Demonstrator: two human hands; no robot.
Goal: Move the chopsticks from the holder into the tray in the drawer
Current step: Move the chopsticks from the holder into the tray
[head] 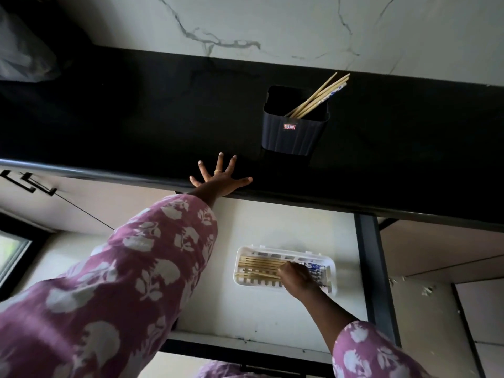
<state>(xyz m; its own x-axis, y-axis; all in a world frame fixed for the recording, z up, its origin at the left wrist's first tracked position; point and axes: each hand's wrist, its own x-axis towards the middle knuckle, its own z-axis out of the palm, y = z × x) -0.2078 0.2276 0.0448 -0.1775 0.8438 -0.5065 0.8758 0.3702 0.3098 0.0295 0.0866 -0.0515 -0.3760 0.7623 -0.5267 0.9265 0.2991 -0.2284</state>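
A dark ribbed holder (294, 126) stands on the black counter with several wooden chopsticks (319, 95) leaning out to the right. Below, in the open drawer, lies a white slotted tray (242, 260) with several chopsticks (259, 264) laid lengthwise in it. My right hand (297, 276) is down in the tray, fingers closed over chopsticks there. My left hand (218, 178) rests flat on the counter's front edge, fingers spread, left of the holder and holding nothing.
The drawer's white floor (245, 315) surrounds the tray, with a dark side rail (373, 268) at the right. The black counter (136, 118) runs across, with a marble wall (272, 28) behind. A grey bag (21, 50) sits far left. Black cabinet handles (27, 182) show at left.
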